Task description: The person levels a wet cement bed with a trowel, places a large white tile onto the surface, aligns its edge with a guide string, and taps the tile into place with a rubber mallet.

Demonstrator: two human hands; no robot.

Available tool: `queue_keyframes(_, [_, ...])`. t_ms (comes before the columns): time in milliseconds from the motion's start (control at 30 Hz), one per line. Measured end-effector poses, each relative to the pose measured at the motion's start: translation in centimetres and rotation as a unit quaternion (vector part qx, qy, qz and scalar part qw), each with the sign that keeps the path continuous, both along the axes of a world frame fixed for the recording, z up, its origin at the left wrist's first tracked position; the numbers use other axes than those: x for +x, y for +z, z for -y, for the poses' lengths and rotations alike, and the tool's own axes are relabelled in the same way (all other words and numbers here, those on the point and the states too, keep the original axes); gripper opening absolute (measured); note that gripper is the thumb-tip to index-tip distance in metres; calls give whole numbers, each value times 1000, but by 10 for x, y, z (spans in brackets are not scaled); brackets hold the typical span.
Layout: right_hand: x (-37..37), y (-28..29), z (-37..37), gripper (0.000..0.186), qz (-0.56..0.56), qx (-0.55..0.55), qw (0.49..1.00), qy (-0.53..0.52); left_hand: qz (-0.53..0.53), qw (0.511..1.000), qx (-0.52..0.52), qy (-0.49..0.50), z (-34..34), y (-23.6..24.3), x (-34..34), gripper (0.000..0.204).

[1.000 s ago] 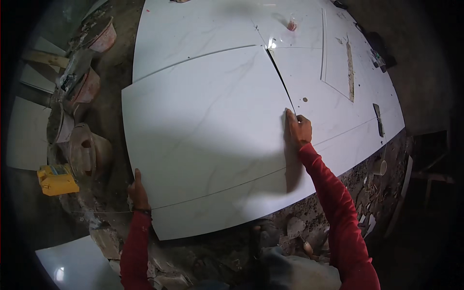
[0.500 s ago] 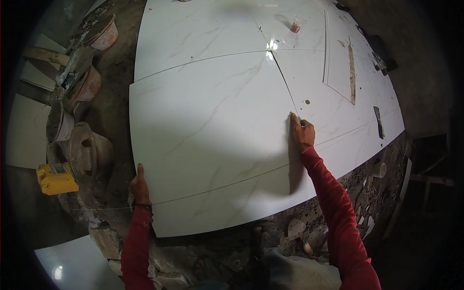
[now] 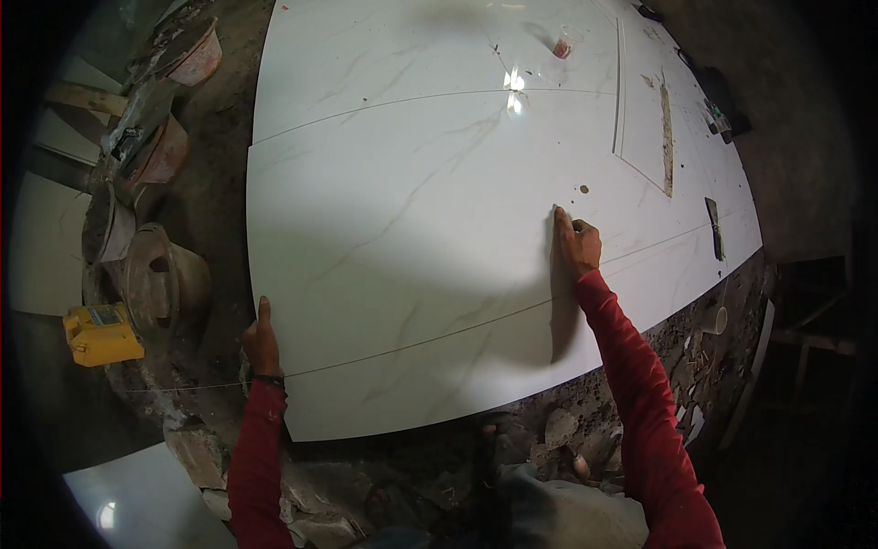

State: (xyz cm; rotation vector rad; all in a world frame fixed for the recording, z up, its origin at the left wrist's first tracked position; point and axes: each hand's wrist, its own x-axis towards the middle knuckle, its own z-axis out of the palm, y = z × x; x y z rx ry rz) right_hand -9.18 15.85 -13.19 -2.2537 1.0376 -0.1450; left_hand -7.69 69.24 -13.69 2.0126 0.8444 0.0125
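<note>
A large white veined tile (image 3: 393, 229) lies in front of me among other white tiles (image 3: 412, 37). My left hand (image 3: 262, 343) grips its left edge, thumb upright and fingers mostly hidden. My right hand (image 3: 578, 245) is at the seam on the tile's right side, index finger pressed down and the others curled; what they grip, if anything, is unclear. A thin string (image 3: 412, 340) runs across the tile near both hands and off to the left.
Mud-crusted tubs (image 3: 174, 274) and a yellow jerrycan (image 3: 101, 337) line the left side. A clear cup (image 3: 563, 44), a narrow dark strip (image 3: 713, 229) and dark tools (image 3: 722, 119) sit on the tiles. Rubble (image 3: 560, 428) and a pale cylinder (image 3: 715, 318) lie along the near edge.
The tile has shifted slightly away from me and rightward, and the dark gaps along its far and right seams have closed. Both my hands moved a little with it.
</note>
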Motion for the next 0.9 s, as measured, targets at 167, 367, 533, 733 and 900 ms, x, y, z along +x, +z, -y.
queue_keyframes(167, [-2,-5,13,68,4,-18,1000,6,-41,999,22,-22,7,10,2,64])
queue_keyframes(367, [6,-7,23,67,4,-33,999,35,-42,999,21,-22,23,22,-3,65])
queue_keyframes(533, [6,-42,59,66,-20,-170,967,188,-33,998,45,-39,-2,-8,-10,70])
queue_keyframes(733, [10,6,34,72,-169,-179,948,201,-70,990,94,-75,2,-8,-4,75])
queue_keyframes(900, [26,-2,56,85,-202,-160,926,276,-97,982,68,-145,-36,-42,2,71])
